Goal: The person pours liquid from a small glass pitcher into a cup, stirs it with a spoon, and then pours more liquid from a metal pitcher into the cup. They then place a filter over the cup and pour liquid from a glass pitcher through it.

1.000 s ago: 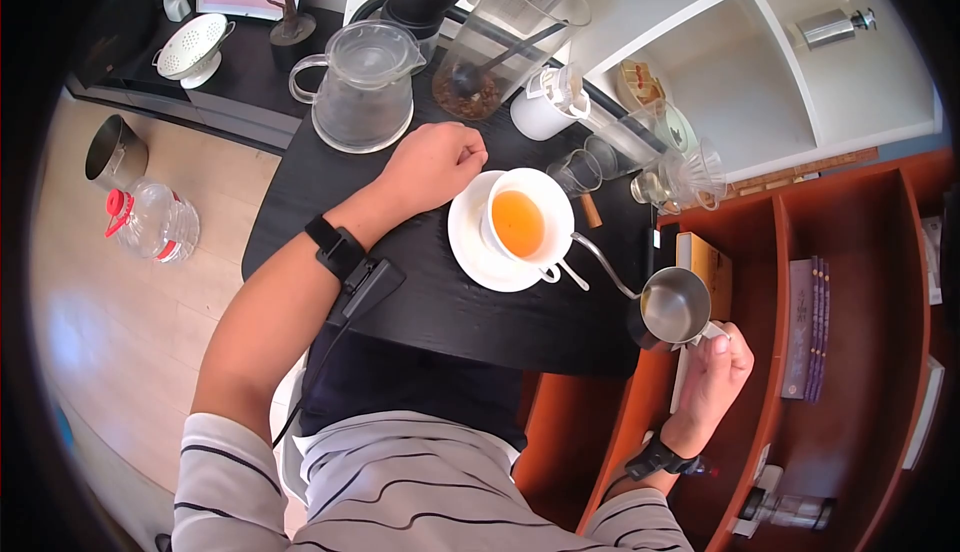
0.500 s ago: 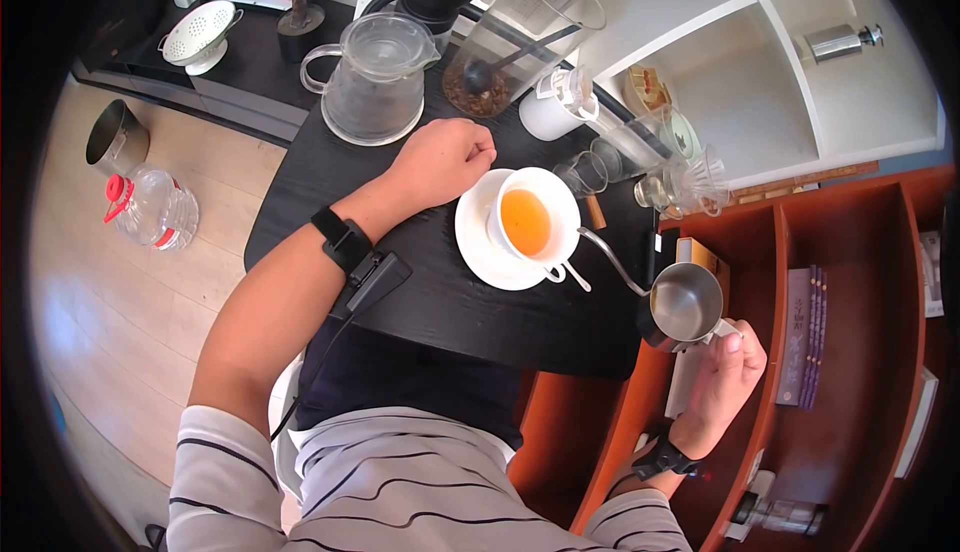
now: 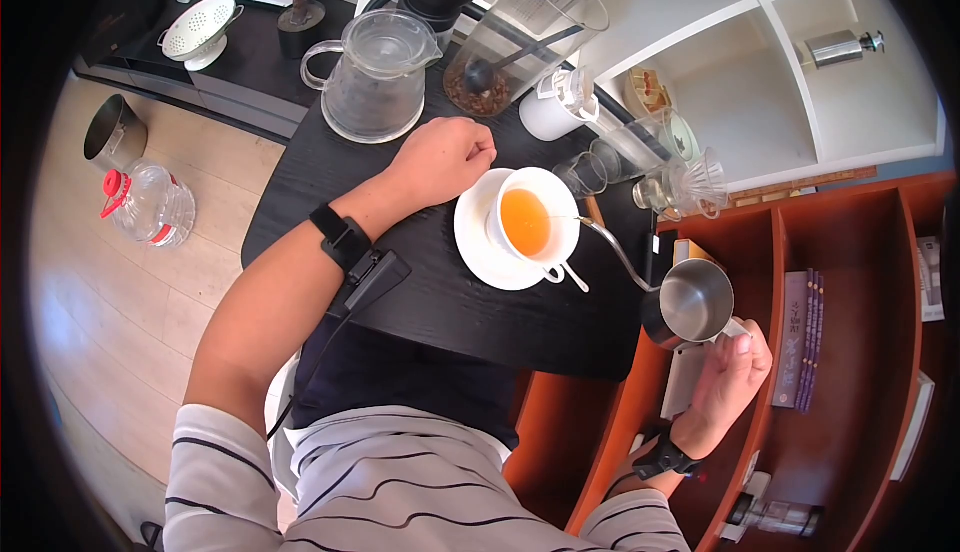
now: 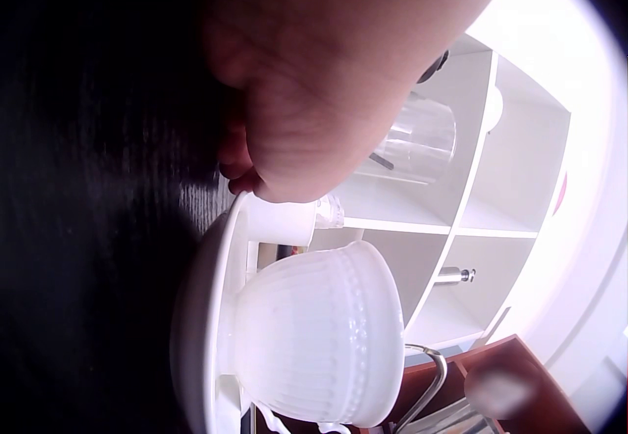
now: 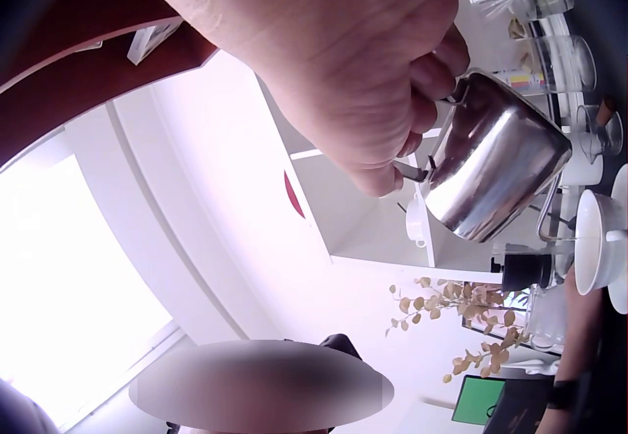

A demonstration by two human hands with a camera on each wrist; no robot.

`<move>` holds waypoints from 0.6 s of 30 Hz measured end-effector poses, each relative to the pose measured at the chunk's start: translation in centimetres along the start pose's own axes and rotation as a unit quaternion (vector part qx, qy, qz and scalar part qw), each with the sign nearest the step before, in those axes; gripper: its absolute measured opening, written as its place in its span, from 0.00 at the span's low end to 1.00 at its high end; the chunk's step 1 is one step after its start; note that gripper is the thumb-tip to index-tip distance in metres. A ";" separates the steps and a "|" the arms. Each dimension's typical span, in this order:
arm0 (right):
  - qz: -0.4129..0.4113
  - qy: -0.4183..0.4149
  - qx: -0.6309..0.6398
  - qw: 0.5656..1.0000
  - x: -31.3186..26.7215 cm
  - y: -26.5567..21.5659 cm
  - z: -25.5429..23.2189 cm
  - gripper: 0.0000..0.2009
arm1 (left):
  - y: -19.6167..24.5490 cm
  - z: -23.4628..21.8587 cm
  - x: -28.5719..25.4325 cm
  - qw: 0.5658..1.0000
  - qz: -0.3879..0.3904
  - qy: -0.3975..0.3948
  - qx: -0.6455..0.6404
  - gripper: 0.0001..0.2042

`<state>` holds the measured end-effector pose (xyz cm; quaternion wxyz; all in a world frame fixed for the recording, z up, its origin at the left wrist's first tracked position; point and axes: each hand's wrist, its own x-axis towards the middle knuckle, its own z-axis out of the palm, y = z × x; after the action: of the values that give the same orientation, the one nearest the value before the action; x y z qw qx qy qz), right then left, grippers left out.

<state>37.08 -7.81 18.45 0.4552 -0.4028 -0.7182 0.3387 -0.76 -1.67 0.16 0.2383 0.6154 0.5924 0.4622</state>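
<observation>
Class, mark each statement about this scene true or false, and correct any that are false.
1. The white cup holds orange liquid. True.
2. The left hand grips the cup's handle. False: it rests on the black table, beside the saucer.
3. The right hand holds the metal pitcher by its handle. True.
4. The plastic bottle has a blue cap. False: its cap is red.
5. The white colander contains fruit. False: no fruit shows in it.
</observation>
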 end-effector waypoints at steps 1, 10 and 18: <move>0.000 -0.001 0.000 1.000 0.0 0.0 0.0 0.24 | 0.0 0.0 0.0 1.000 0.000 0.000 0.000 0.10; 0.002 -0.002 -0.014 1.000 0.0 0.2 -0.2 0.23 | 0.1 0.0 -0.1 1.000 -0.001 0.003 -0.001 0.09; -0.002 -0.012 -0.021 1.000 0.0 0.0 0.0 0.23 | 0.1 -0.1 -0.1 1.000 0.001 0.004 0.003 0.09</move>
<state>37.06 -7.76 18.46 0.4383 -0.4067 -0.7317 0.3272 -0.76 -1.76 0.26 0.2340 0.6151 0.5936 0.4632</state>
